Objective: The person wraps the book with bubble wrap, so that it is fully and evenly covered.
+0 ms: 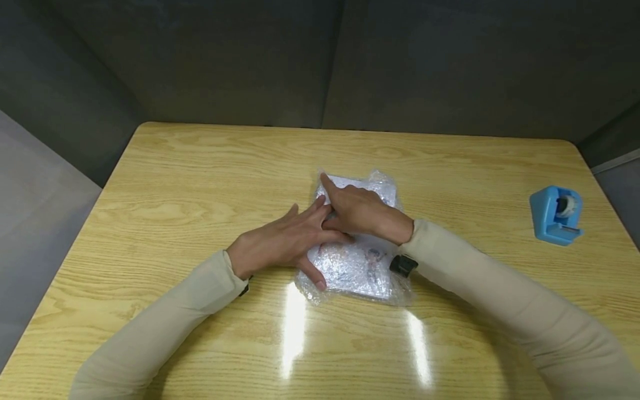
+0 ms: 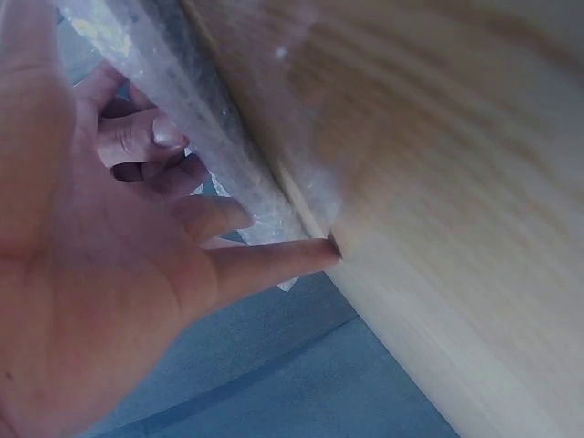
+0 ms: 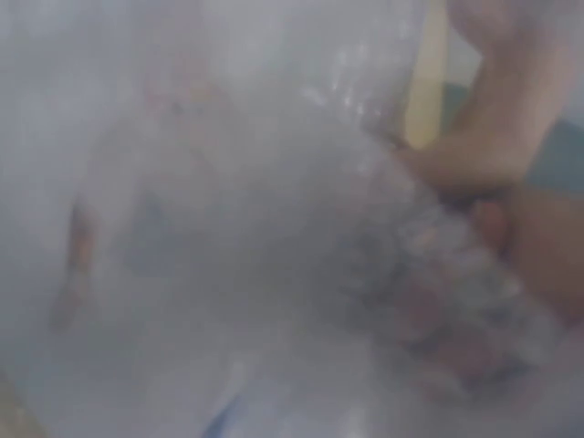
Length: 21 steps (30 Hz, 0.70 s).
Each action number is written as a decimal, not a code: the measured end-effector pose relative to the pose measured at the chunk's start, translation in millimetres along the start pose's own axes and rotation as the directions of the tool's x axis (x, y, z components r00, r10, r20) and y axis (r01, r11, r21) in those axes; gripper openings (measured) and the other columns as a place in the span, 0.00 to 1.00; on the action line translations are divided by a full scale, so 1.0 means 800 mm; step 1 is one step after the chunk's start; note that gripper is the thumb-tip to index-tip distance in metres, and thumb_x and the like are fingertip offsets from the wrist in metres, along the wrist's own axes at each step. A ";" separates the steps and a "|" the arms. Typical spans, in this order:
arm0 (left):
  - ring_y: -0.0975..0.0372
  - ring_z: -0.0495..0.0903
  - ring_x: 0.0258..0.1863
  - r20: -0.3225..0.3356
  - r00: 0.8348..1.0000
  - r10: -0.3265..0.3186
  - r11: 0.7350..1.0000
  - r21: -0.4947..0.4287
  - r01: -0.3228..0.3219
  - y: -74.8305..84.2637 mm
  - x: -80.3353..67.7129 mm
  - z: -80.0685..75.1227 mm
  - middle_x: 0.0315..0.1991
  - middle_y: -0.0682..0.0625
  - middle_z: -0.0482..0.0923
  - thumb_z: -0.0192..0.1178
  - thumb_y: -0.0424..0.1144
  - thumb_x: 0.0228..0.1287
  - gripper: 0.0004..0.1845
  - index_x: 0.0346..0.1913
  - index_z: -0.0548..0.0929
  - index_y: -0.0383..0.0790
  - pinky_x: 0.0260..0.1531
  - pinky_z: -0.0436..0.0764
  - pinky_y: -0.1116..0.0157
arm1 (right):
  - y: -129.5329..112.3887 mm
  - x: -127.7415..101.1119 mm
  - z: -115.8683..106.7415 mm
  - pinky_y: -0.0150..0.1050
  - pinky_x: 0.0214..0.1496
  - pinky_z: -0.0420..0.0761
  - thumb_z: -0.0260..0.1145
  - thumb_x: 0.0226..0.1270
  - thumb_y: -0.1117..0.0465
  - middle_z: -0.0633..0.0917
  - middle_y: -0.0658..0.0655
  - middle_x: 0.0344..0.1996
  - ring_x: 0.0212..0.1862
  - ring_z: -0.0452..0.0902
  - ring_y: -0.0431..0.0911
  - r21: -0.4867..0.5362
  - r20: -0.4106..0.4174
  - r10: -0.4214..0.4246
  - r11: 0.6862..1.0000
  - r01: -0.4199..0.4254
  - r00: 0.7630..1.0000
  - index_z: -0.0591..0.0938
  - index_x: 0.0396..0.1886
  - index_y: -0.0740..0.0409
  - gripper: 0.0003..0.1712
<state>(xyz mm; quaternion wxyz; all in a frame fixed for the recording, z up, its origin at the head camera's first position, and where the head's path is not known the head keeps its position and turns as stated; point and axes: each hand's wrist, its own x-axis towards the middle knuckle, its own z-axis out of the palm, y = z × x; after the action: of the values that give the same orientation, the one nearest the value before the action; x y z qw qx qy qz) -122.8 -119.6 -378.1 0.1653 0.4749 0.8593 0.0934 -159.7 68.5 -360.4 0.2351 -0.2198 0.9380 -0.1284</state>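
A flat rectangular packet in clear bubble wrap (image 1: 350, 269) lies on the table, with printed figures showing through its shiny plastic. Across its left side spreads my left hand (image 1: 295, 236), fingers apart and thumb near the front left corner. My right hand (image 1: 362, 211) lies over the packet's upper half, its straight index finger reaching the far left corner. The two hands overlap at the fingertips, and the right hand's other fingers are bent and partly hidden. In the left wrist view, the wrapped edge (image 2: 205, 100) runs beside the left palm. Blurred wrapping (image 3: 182, 228) fills most of the right wrist view.
On the right of the wood-grain table (image 1: 200, 172) stands a blue tape dispenser (image 1: 555, 216) holding a roll of tape. Dark grey panels (image 1: 240, 66) rise behind the table's far edge. Two bright light reflections lie on the tabletop in front of the packet.
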 end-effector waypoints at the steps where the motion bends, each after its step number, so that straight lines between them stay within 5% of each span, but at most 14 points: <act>1: 0.43 0.37 0.82 0.001 1.000 -0.001 1.000 -0.004 0.001 0.000 0.000 0.000 0.84 0.40 0.40 0.69 0.75 0.43 0.53 0.76 0.72 0.61 0.65 0.64 0.27 | 0.000 0.000 0.000 0.52 0.43 0.84 0.74 0.70 0.48 0.86 0.58 0.44 0.43 0.82 0.49 0.002 0.002 0.001 1.000 -0.001 1.000 0.43 0.85 0.61 0.62; 15: 0.43 0.33 0.82 0.022 1.000 -0.016 0.999 -0.044 0.016 0.000 0.003 0.000 0.85 0.41 0.38 0.71 0.74 0.43 0.53 0.77 0.72 0.61 0.65 0.61 0.26 | -0.001 -0.001 0.002 0.50 0.38 0.84 0.74 0.69 0.47 0.86 0.56 0.41 0.39 0.82 0.48 0.010 -0.016 0.018 1.000 -0.018 1.000 0.43 0.85 0.59 0.62; 21: 0.42 0.34 0.82 0.033 0.999 -0.025 0.999 -0.048 0.026 0.000 0.003 0.000 0.85 0.41 0.36 0.71 0.74 0.44 0.53 0.77 0.71 0.61 0.67 0.60 0.26 | 0.004 0.000 0.002 0.50 0.50 0.83 0.73 0.71 0.49 0.85 0.60 0.57 0.50 0.81 0.49 0.083 0.012 0.006 0.997 -0.007 1.000 0.40 0.86 0.58 0.62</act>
<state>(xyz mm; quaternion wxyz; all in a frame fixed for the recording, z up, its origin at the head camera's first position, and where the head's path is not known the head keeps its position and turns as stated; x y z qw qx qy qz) -124.0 -118.0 -378.3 0.1916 0.4612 0.8600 0.1044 -160.4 70.8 -362.8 0.2501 -0.2075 0.9312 -0.1652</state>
